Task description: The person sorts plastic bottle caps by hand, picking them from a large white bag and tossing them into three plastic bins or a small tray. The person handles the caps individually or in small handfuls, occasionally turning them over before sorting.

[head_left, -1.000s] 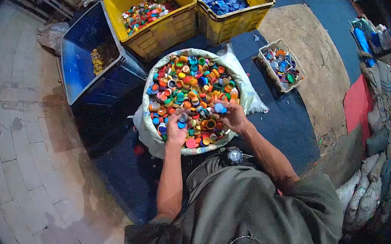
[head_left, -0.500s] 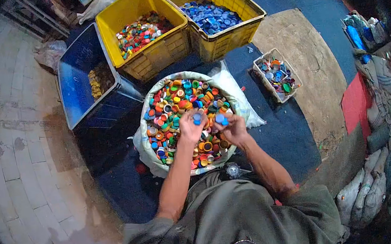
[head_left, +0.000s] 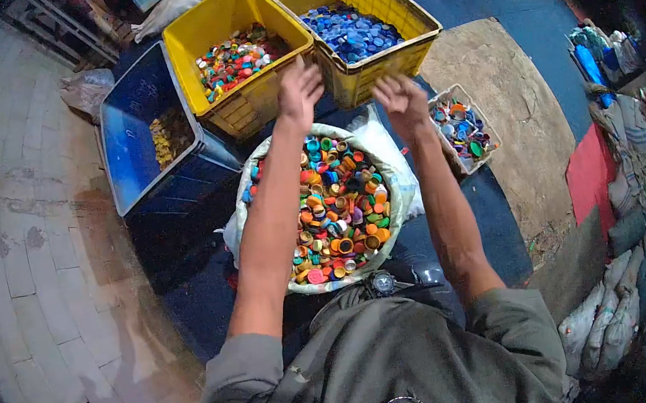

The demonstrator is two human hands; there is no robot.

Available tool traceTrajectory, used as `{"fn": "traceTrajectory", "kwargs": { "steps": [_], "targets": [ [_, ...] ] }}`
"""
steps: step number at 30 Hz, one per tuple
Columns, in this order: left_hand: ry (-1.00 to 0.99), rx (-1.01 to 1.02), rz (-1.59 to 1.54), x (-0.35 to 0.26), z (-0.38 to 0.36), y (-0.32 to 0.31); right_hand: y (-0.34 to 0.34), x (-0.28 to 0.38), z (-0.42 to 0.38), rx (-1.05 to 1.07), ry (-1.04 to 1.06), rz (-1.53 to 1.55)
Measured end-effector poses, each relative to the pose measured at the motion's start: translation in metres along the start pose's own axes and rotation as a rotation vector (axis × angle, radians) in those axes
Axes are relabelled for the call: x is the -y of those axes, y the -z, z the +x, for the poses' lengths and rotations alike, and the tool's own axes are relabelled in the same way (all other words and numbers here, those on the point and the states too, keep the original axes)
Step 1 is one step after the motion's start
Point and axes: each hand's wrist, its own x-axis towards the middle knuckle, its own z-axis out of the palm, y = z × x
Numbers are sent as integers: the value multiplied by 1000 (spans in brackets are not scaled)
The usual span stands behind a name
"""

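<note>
My left hand (head_left: pixel 299 98) is raised in front of the yellow bin of mixed caps (head_left: pixel 247 104), fingers stretched out and slightly blurred, with nothing visible in them. Over to the right, my right hand (head_left: pixel 405 103) is held out below the yellow bin of blue caps (head_left: pixel 381 78). Its fingers are apart, and no cap shows in it. Below both arms stands a round white sack (head_left: pixel 386 254) filled with bottle caps (head_left: pixel 329 207) of many colours. My left forearm hides part of its left side.
A blue bin (head_left: pixel 150 190) with yellowish pieces inside stands at the left. A small white basket (head_left: pixel 455 158) of mixed caps sits at the right, beside a brown sheet (head_left: pixel 521 102). Stacked sacks (head_left: pixel 603 321) line the far right edge.
Both hands have moved forward from above the sack toward the yellow bins and spread further apart. The blue caps that were in my fingers no longer show there.
</note>
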Motion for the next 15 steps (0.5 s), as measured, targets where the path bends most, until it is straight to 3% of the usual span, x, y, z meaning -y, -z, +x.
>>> {"fn": "traceTrajectory", "kwargs": {
  "steps": [2, 5, 7, 8, 9, 15],
  "targets": [
    [5, -98, 292, 33, -26, 39, 34, -21, -35, -122, -56, -79],
    [-171, -98, 698, 128, -55, 125, 89, -49, -89, -251, -185, -279],
    [-11, -135, 1019, 127, -104, 116, 124, -61, -120, -257, -308, -343],
    [-7, -134, 999, 151, -108, 133, 132, -64, -134, -230, -359, -350],
    [-34, -114, 1054, 161, -116, 139, 130, -67, -149, -336, -350, -374],
    [-263, -31, 1293, 174, -132, 121, 127, -63, -182, -316, -414, -447]
  ]
}}
